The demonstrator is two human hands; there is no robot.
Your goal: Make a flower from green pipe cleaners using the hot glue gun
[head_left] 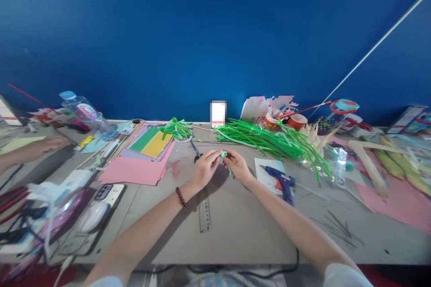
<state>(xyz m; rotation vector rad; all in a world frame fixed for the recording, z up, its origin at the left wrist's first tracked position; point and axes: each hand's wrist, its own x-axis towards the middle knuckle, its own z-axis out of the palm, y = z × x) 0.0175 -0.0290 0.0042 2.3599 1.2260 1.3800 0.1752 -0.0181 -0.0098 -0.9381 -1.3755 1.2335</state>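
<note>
Both my hands meet over the middle of the table. My left hand (205, 170) pinches a light green pipe cleaner (223, 154) from the left, a dark red bead bracelet on its wrist. From the other side my right hand (238, 167) grips the same pipe cleaner, whose top is coiled small and whose tail hangs below the fingers. Under my left hand lies a clear ruler (204, 215), partly covered. Scissors (195, 152) rest just behind that hand. A blue hot glue gun (284, 184) lies on white paper right of my right hand.
Green pipe cleaners (262, 136) are heaped at the back, with bent green pieces (178, 129) left of them. Pink paper (134, 170) lies left, near phones (111, 193) and a bottle (84, 110). Corn husks (393, 161) are at right. Another person's hand (43, 147) reaches in far left.
</note>
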